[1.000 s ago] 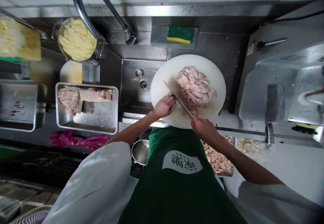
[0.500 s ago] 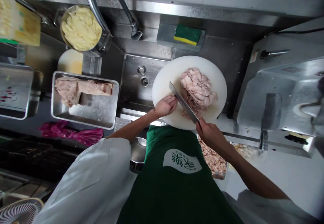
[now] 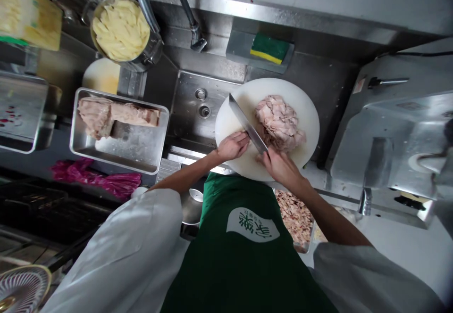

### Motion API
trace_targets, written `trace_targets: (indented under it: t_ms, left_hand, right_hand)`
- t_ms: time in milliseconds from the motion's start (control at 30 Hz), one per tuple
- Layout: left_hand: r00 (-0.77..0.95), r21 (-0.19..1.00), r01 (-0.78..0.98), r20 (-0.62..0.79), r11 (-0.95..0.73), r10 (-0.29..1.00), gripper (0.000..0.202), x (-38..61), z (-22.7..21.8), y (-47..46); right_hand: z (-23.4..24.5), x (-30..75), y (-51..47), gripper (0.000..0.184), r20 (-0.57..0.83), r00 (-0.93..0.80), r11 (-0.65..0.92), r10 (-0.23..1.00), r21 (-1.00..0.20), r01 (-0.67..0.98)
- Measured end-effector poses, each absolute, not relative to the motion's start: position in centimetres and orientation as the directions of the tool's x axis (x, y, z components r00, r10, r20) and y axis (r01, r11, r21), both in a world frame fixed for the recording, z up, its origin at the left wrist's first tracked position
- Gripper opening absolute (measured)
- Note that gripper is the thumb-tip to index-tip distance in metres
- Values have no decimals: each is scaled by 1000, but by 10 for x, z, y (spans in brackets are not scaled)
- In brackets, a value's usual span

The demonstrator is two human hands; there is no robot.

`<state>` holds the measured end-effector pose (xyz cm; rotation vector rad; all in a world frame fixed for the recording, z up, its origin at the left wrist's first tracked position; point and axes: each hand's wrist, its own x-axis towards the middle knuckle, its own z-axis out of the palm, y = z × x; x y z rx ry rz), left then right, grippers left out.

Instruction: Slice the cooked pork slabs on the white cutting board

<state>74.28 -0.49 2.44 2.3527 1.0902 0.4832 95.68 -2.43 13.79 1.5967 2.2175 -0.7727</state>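
Observation:
My right hand (image 3: 282, 166) is closed around the handle of a wide-bladed kitchen knife (image 3: 247, 122). The blade slants across a round white cutting board (image 3: 307, 105), its tip toward the far left. At the board's near left, my left hand (image 3: 233, 146) has its fingers curled together close against the blade; whatever lies under them is hidden. Just right of the knife, a heap of thinly sliced pale cooked meat (image 3: 279, 117) sits on the board, with smaller bits near my right hand.
The board overlaps a steel sink (image 3: 187, 124). Leftward, a metal tray (image 3: 141, 160) holds large meat pieces (image 3: 95, 117); a pot of pale yellow slices (image 3: 122, 30) stands behind it. A sponge (image 3: 269, 48) lies beyond the board, a slicing machine (image 3: 354, 143) right, chopped meat (image 3: 293, 216) below.
The knife and my right hand have shifted left and slightly away from me, toward my left hand. My left hand stays by the blade. The whole view has tilted a little.

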Motion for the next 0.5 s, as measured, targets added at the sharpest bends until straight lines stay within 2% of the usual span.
trace_targets:
  t_ms: [200,267,400,500]
  left_hand:
    - [628,581,592,101,-558,772,32,745,25,-3]
    - [637,581,589,95,-562,765,33,744,25,-2]
    - [635,579,590,97,-562,766,35,742,24,-4]
    - [613,586,594,114,-552,781,34,742,24,-6]
  right_hand:
    - [157,990,-74,35,-679,-276,184,680,-207,961]
    - [144,970,-58,35,-661,-281,194,696,-203,960]
    - [112,920,-6,37,-538,-327,240,777,-227,944]
    - [113,920,5,41,-487,-360,276,795,-238,931]
